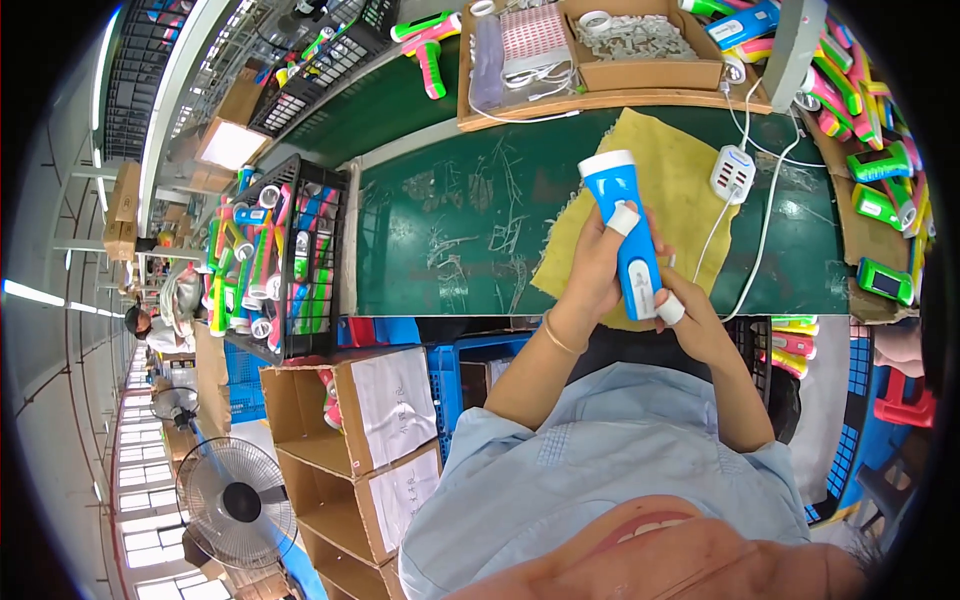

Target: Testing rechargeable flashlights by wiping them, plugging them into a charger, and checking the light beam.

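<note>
A blue flashlight (634,250) with a white head and a pale oval panel is held over a yellow cloth (693,170) on the green workbench. My left hand (596,262) is closed round its middle, with a white-wrapped thumb on its upper side. My right hand (697,322) grips its lower end, and that thumb is wrapped in white too. From a white multi-port USB charger (733,174), a thin white cable (712,235) runs down to my right fingers. Whether they also pinch the cable is hidden.
A black crate (296,262) full of colourful flashlights stands at the left. Across the bench's back, a wooden tray (610,102) carries a carton of small parts (640,40). More flashlights (880,200) are piled at right. Cardboard compartments (315,440) and a fan (238,503) stand lower left.
</note>
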The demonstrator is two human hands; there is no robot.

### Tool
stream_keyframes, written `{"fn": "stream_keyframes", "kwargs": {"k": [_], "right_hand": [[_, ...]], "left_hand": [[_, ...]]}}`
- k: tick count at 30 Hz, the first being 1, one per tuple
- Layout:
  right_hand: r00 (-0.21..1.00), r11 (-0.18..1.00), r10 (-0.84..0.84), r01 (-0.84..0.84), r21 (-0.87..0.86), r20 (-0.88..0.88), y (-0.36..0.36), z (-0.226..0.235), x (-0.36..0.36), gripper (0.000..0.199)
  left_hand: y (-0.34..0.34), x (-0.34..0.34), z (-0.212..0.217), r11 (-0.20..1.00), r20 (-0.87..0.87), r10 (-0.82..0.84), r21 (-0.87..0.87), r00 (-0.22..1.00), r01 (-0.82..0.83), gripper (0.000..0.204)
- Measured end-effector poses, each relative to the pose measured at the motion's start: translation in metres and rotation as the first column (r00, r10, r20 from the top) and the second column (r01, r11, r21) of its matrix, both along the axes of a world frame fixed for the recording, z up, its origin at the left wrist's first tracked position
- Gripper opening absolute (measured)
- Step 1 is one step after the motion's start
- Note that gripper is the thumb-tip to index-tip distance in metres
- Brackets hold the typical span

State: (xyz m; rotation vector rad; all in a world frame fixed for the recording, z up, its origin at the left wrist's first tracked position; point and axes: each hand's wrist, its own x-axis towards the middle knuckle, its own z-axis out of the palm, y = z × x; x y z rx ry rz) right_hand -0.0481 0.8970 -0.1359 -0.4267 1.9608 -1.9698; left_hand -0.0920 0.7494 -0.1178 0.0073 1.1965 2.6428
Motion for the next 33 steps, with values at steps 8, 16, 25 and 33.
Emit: {"fn": "stream_keyframes", "kwargs": {"k": [8,16,25,33], "right_hand": [[0.971,0.964,-0.203,0.220,-0.146,0.123,0.014,0.001,-0.002,0.034],[0.955,0.946,-0.254,0.278,-0.168,0.153,0.017,-0.005,-0.001,0.042],[0.937,0.962,-0.086,0.166,0.216,-0.339,0.030,0.025,-0.075,0.040],[0.914,0.966,0.003,0.103,0.237,-0.406,0.015,0.018,-0.076,0.028]], "left_hand": [[0.006,-0.024,0.032,0.991,0.147,-0.137,0.017,0.980,0.136,0.042],[0.004,-0.022,0.008,0.977,0.192,-0.205,-0.014,0.960,0.211,0.046],[0.023,0.023,0.018,0.785,0.092,-0.203,-0.580,0.975,0.218,0.028],[0.022,0.038,0.011,0.624,-0.013,-0.214,-0.771,0.977,0.127,0.036]]}}
